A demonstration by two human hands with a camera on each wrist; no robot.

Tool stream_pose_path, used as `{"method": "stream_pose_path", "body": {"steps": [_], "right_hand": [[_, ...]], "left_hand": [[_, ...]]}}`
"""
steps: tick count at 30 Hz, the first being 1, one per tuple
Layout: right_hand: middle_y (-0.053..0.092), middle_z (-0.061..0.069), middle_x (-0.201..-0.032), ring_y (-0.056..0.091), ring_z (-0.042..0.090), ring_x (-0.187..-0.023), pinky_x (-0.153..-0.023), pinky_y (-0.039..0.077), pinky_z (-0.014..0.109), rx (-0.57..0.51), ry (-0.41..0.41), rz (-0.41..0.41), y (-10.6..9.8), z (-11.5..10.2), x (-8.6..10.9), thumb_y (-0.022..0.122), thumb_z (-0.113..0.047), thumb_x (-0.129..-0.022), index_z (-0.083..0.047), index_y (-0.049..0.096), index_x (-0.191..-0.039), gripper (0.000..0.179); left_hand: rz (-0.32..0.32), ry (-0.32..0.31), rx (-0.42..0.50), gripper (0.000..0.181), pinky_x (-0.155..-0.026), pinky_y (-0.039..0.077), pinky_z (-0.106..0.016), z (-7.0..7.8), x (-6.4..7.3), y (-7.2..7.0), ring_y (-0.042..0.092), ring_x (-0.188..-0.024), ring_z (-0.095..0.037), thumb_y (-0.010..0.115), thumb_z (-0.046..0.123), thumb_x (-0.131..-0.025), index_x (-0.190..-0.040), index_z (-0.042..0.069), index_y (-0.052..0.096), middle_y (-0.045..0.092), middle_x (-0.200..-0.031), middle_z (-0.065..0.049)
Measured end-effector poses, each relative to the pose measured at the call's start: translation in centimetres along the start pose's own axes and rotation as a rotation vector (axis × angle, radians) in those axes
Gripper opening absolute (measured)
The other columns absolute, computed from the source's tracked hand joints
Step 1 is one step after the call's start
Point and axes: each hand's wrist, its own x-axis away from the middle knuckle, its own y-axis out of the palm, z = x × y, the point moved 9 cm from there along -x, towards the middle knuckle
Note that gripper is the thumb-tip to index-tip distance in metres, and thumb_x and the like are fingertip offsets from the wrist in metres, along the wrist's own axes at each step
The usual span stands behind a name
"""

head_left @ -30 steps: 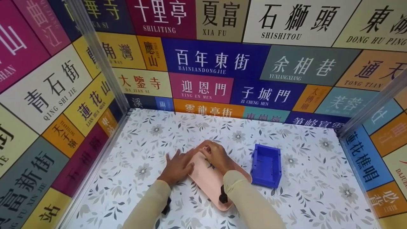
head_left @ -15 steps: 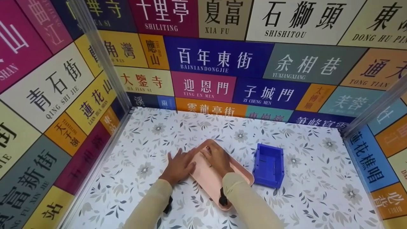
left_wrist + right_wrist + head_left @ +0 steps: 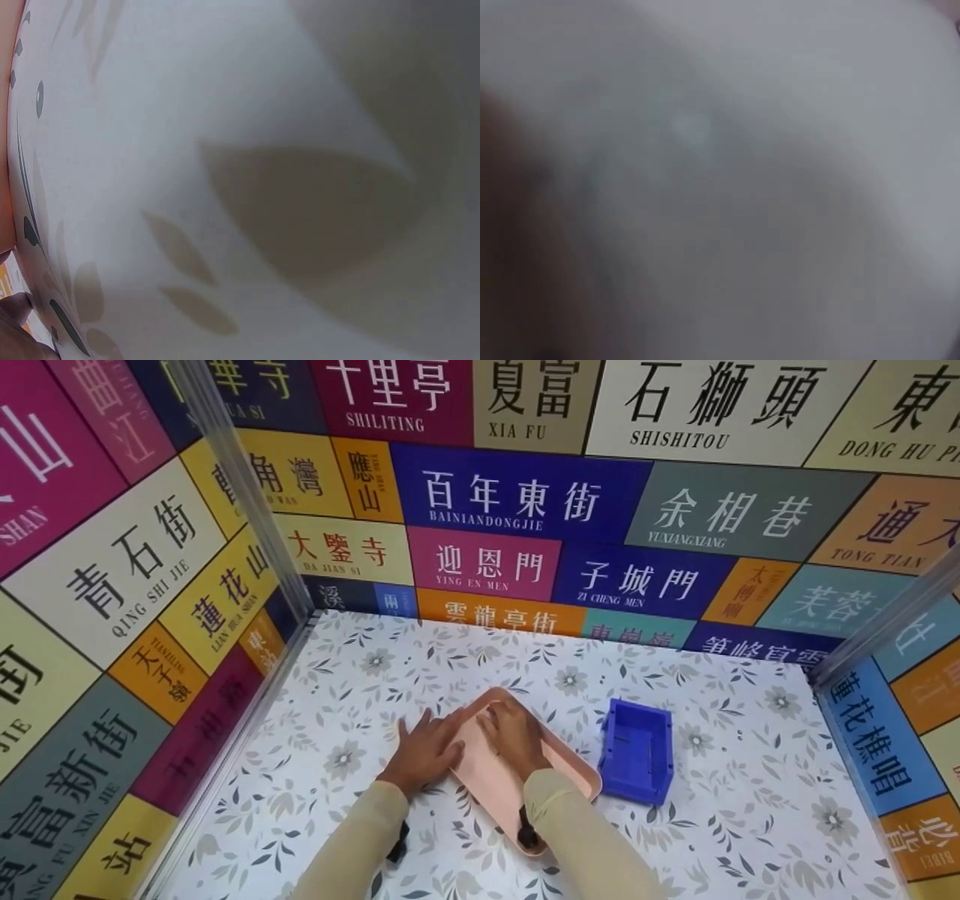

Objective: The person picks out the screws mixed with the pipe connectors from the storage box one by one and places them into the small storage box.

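A pink rectangular tray (image 3: 480, 780) lies at a slant on the flowered tabletop in the head view. My left hand (image 3: 421, 754) rests at its left edge with fingers spread, thumb over the rim. Inside the tray's far end is my right hand (image 3: 516, 735), fingers bent down toward the tray floor. Its palm and forearm cover that part of the tray, and I cannot tell whether the fingertips hold anything. In the left wrist view a few fingertips (image 3: 19, 311) show at the lower left corner. The right wrist view is a blur.
A blue plastic bin (image 3: 637, 754) stands right of the tray, close to its corner. Flowered covering (image 3: 345, 817) lies over the tabletop. Clear-edged panels with colourful sign prints (image 3: 487, 562) wall the table at the back and both sides.
My right hand has shifted slightly within the tray, its fingers reaching lower. Small dark and yellowish bits seen beneath it a second ago are now hidden. The left hand stays in place.
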Motion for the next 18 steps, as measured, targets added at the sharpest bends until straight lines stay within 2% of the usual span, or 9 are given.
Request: {"method": "stream_pose_path", "body": {"steps": [4,8,14,18], "right_hand": [[0.066,0.006,-0.091,0.067,0.022,-0.082,-0.077,0.058,0.036,-0.002,-0.036,0.01,-0.11,-0.15,0.0,0.079,-0.026,-0.09,-0.008,0.075,-0.088,0.019],[0.068,0.005,-0.092,0.068,0.021,-0.082,-0.076,0.058,0.035,-0.026,-0.038,-0.002,0.0,-0.08,0.01,0.079,-0.021,-0.089,-0.009,0.077,-0.088,0.013],[0.066,0.004,-0.079,0.065,0.022,-0.076,-0.072,0.056,0.036,-0.023,-0.03,-0.007,-0.06,-0.18,-0.03,0.078,-0.014,-0.089,-0.01,0.075,-0.079,0.012],[0.064,0.003,-0.076,0.063,0.021,-0.074,-0.07,0.054,0.035,0.013,-0.043,-0.027,-0.11,-0.37,0.06,0.077,-0.015,-0.09,-0.011,0.072,-0.076,0.015]], "left_hand": [[0.023,0.033,-0.027,0.064,-0.121,0.003,-0.074,0.31,0.0,-0.31,0.016,-0.159,-0.036,0.035,0.061,-0.102,-0.162,0.047,0.014,0.039,-0.164,0.007],[0.055,0.069,-0.065,0.064,-0.117,0.01,-0.078,0.55,0.04,-0.66,0.024,-0.156,-0.04,0.032,0.06,-0.103,-0.163,0.041,0.019,0.047,-0.159,0.003],[0.044,0.069,-0.052,0.064,-0.118,0.008,-0.078,0.56,0.05,-0.67,0.023,-0.156,-0.041,0.034,0.059,-0.103,-0.163,0.042,0.019,0.045,-0.161,0.004],[0.036,0.058,-0.048,0.064,-0.118,0.007,-0.078,0.49,0.02,-0.53,0.021,-0.157,-0.04,0.035,0.058,-0.104,-0.163,0.043,0.017,0.043,-0.162,0.006]]}}
